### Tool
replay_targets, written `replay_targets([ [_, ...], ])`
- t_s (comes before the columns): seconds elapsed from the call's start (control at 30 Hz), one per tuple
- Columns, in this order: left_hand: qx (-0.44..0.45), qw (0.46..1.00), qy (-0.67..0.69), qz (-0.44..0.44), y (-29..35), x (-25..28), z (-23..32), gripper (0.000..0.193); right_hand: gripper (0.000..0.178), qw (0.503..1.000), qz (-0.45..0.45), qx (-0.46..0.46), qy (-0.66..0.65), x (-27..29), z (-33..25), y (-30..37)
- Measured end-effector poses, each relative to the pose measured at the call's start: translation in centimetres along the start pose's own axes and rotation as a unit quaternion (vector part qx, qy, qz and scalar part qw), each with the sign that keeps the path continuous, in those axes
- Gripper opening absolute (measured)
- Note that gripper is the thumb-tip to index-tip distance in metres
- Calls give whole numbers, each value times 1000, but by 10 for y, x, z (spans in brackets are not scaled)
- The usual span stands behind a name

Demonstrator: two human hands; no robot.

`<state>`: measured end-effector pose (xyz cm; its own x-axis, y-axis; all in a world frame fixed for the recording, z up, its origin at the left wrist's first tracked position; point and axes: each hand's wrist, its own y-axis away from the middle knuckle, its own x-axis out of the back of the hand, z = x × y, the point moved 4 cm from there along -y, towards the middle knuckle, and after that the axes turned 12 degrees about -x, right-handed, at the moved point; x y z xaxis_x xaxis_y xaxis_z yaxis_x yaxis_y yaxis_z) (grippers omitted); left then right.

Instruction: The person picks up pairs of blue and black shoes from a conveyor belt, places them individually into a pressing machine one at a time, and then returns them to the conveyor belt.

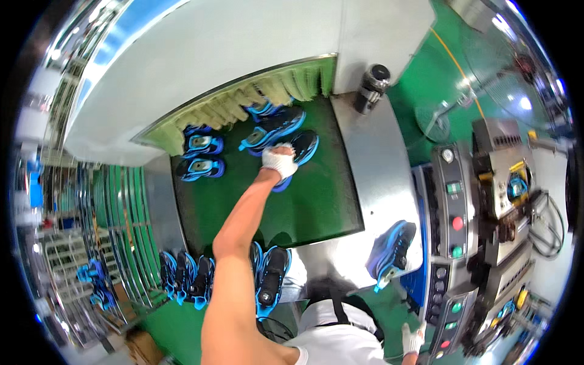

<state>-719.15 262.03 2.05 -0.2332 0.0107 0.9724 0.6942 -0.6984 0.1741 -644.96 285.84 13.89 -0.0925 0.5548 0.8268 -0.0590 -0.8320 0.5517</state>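
My left hand [280,160], in a white knit glove that leaves fingertips bare, reaches out over the green conveyor belt [298,210]. Its fingers are closed on a black and blue sports shoe [306,146], partly covered by the hand. Just beyond lies another black and blue shoe [277,129]. Several more, such as the left-hand shoe [204,168], sit on the belt near the fringe curtain. My right hand [413,339], gloved too, hangs low at my right side with its fingers apart and nothing in it. A single shoe [394,252] rests on the metal ledge nearest to it.
A pale fringe curtain [243,100] hangs across the machine opening. A dark flask [372,88] stands on the metal frame at far right. Several shoes [185,277] line the near left edge. Control panels [453,207] with buttons are on the right; a wire rack [125,231] is on the left.
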Motion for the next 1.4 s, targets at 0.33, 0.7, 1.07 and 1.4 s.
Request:
replay_targets([
  [0.33,-73,823,559,-69,172,128,265,80,46,789,-327,223,-470,27,-177,4],
  [0.7,-552,760,341,40,42,239,555,62,78,387,-488,206,-755,173,-114,-12],
  [1.07,-372,921,112,39,-234,132,796,98,86,556,-117,185,-802,209,35,-81],
  [1.4,-346,930,119,35,-210,262,754,88,32,851,258,331,-316,239,13,-73],
])
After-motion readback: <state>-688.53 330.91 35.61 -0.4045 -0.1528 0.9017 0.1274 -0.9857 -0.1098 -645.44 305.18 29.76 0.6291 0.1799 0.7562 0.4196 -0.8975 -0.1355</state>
